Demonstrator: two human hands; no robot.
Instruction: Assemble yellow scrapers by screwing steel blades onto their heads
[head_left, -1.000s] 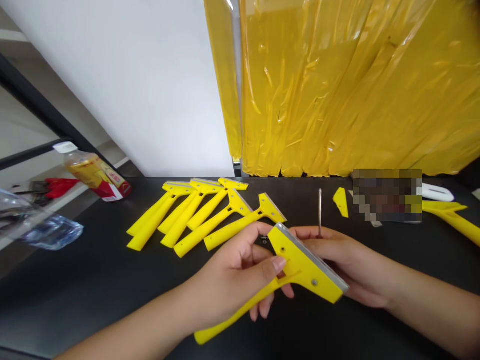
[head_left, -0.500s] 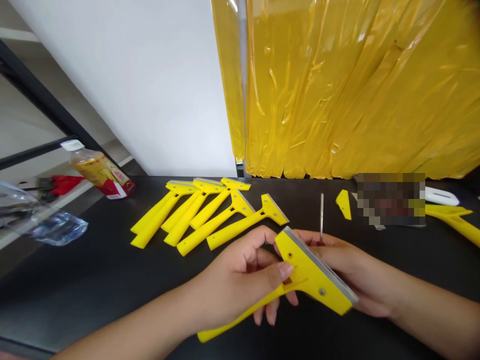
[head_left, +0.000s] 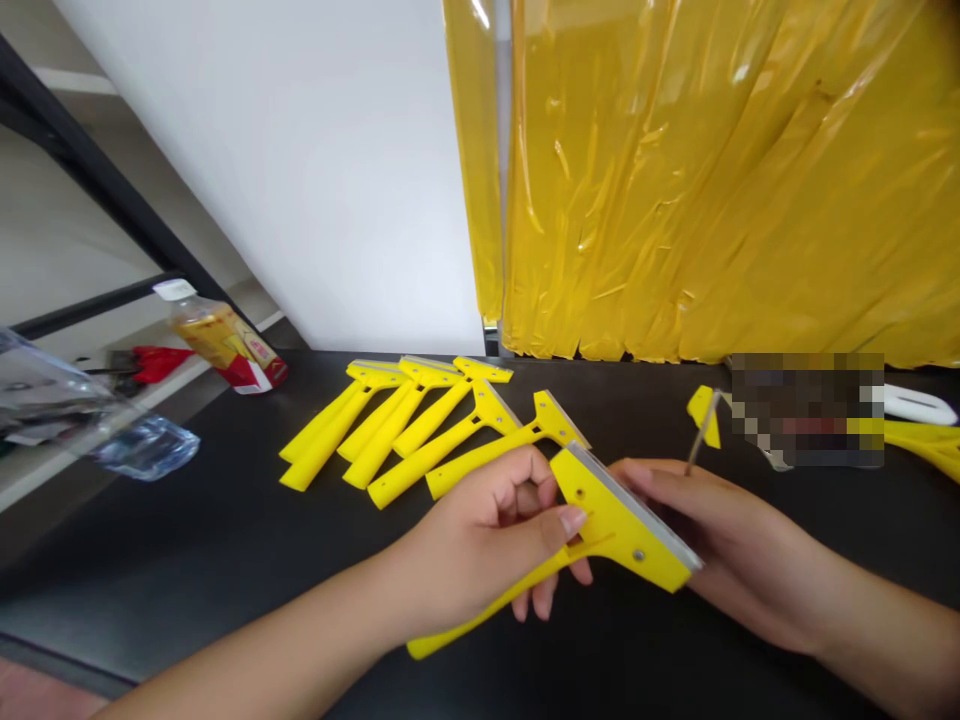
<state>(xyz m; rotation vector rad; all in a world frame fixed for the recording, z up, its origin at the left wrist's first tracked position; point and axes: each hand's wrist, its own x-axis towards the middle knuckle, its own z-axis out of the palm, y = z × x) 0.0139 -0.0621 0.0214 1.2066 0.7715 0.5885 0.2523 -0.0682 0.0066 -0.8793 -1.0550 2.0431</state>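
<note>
My left hand [head_left: 487,545] is closed around a yellow scraper [head_left: 619,515], thumb on the base of its head. The scraper's handle points down to the left, and a metal blade strip edges its head. One of the head's two holes shows a screw; the upper-left one looks dark. My right hand [head_left: 720,540] is closed behind the blade side, its fingertips partly hidden by the scraper head. A thin metal rod that looks like a hex key [head_left: 703,432] sticks up from it. Beyond lie several yellow scrapers [head_left: 427,470] on the black table.
A small yellow plate [head_left: 701,412] lies at the back right, beside a pixelated patch. A white object [head_left: 919,404] and another yellow handle [head_left: 926,440] are at the far right. On the left stand a drink bottle [head_left: 225,340] and a clear plastic container [head_left: 142,445]. Yellow sheeting [head_left: 675,200] hangs behind.
My right hand has drawn slightly away to the right, and the hex key has tilted from upright to leaning right. The scraper has risen slightly in view; the camera has turned a little left.
</note>
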